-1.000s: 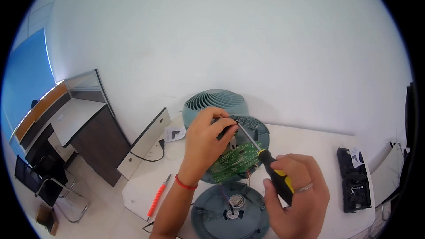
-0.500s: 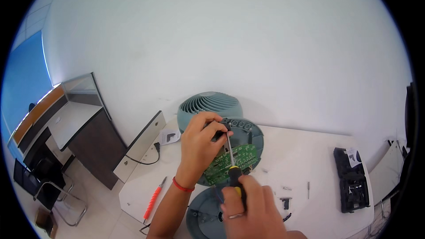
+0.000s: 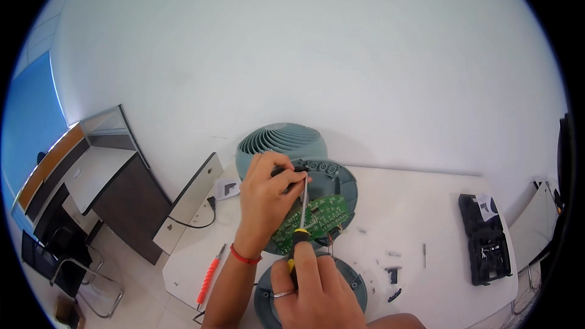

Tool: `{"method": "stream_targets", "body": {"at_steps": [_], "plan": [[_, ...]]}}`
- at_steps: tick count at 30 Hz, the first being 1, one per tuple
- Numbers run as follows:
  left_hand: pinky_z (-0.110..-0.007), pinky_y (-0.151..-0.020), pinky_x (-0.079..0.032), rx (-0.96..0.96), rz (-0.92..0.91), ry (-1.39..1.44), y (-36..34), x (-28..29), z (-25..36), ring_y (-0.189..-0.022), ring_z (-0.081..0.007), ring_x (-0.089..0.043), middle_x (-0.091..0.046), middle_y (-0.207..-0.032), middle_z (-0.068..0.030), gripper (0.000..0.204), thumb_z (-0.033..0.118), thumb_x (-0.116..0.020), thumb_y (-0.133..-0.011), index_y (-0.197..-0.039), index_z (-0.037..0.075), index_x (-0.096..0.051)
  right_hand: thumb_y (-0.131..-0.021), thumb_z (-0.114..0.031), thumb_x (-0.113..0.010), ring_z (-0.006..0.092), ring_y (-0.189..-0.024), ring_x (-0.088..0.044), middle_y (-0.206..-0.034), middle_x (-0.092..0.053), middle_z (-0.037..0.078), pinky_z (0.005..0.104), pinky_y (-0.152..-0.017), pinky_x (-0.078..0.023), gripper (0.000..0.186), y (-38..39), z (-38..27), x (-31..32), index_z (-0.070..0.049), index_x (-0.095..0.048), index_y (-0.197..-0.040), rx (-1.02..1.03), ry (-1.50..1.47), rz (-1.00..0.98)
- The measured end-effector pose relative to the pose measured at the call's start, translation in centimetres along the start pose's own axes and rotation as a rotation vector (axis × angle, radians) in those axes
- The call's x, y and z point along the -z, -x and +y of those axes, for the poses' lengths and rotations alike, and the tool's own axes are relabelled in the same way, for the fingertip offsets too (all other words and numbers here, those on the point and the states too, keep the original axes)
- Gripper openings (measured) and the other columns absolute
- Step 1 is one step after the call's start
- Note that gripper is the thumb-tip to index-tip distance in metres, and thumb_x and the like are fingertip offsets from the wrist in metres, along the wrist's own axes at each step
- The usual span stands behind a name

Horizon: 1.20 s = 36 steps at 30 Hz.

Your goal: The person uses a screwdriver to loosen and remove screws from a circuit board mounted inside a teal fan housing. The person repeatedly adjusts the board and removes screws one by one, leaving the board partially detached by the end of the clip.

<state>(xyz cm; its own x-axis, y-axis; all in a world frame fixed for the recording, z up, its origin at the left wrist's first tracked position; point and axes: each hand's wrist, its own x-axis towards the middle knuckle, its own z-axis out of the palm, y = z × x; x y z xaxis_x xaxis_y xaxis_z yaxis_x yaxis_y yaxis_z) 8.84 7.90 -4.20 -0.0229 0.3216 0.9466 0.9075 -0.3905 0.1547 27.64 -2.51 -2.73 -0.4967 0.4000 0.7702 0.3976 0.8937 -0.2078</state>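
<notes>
My right hand [image 3: 317,286] is wrapped round the black-and-yellow handle of a screwdriver [image 3: 303,210]. Its long metal shaft points away from me, and the tip meets the fingertips of my left hand [image 3: 263,192]. Those fingers are closed on a small black part [image 3: 300,169] at the upper edge of a grey-green round housing [image 3: 346,192]; my fingers partly hide it. A green circuit board [image 3: 329,212] lies tilted across the housing, with thin wires at its lower right. Beneath my right hand is a second round grey-green piece [image 3: 359,280], largely covered.
Behind the housing stands a grey-green fan body with a spiral grille [image 3: 283,140]. An orange-handled soldering iron [image 3: 210,277] lies left of my forearm. To the right are small loose parts, a thin metal bit [image 3: 425,256] and an open black tool case [image 3: 487,250].
My right hand and the screwdriver have shifted left, and the shaft stands more upright in view. The whole view has shifted slightly. My left hand keeps its hold at the housing's edge.
</notes>
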Motion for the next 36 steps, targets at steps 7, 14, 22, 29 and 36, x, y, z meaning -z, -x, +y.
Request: {"method": "stream_targets", "body": {"at_steps": [7, 14, 22, 29, 36], "plan": [[-0.035, -0.065, -0.048, -0.016, -0.015, -0.036, -0.2, 0.1, 0.2, -0.084, -0.0228, -0.058, -0.062, -0.089, -0.0012, 0.014, 0.005, -0.087, -0.072, -0.08, 0.006, -0.075, -0.093, -0.012, -0.066, 0.035, -0.074, -0.061, -0.098, -0.06, 0.019, 0.0409, -0.066, -0.053, 0.02, -0.6, 0.0, 1.1, -0.002, -0.059, -0.109, -0.26, -0.152, -0.059], [-0.033, -0.069, -0.051, -0.008, -0.028, -0.019, -0.2, 0.5, 0.0, -0.084, -0.0217, -0.064, -0.063, -0.095, -0.0046, 0.019, -0.003, -0.085, -0.074, -0.089, 0.008, -0.078, -0.096, -0.015, -0.065, 0.0432, -0.087, -0.063, -0.101, -0.059, 0.021, 0.0476, -0.07, -0.055, 0.027, -1.0, 0.7, 3.5, -0.007, -0.058, -0.121, -0.491, -0.392, -0.137], [-0.035, -0.081, -0.056, 0.098, -0.03, 0.12, -0.6, 0.7, 0.4, -0.092, -0.0256, -0.069, -0.066, -0.111, -0.0093, 0.026, -0.01, -0.069, -0.083, -0.103, 0.006, -0.074, -0.089, -0.024, -0.076, 0.0379, -0.087, -0.067, -0.107, -0.062, 0.017, 0.0428, -0.07, -0.056, 0.033, -2.7, 3.6, 6.3, -0.007, -0.065, -0.115, -0.137, -0.138, -0.055], [-0.034, -0.083, -0.056, 0.084, -0.013, 0.07, -0.8, 0.9, 0.4, -0.096, -0.029, -0.071, -0.073, -0.112, -0.0111, 0.026, -0.011, -0.063, -0.086, -0.105, 0.004, -0.073, -0.079, -0.008, -0.084, 0.0286, -0.069, -0.072, -0.086, -0.072, 0.017, 0.0319, -0.066, -0.056, 0.033, -3.2, 2.6, 7.2, -0.001, -0.063, -0.103, -0.497, -0.212, -0.064], [-0.033, -0.081, -0.056, 0.051, -0.063, 0.042, -0.6, 1.1, 0.0, -0.092, -0.0266, -0.072, -0.078, -0.108, -0.0081, 0.025, -0.008, -0.066, -0.085, -0.104, 0.005, -0.077, -0.084, -0.021, -0.083, 0.0281, -0.067, -0.07, -0.082, -0.072, 0.016, 0.032, -0.062, -0.054, 0.033, -2.6, 4.5, 6.4, -0.002, -0.064, -0.104, -0.256, -0.061, 0.008]]}}
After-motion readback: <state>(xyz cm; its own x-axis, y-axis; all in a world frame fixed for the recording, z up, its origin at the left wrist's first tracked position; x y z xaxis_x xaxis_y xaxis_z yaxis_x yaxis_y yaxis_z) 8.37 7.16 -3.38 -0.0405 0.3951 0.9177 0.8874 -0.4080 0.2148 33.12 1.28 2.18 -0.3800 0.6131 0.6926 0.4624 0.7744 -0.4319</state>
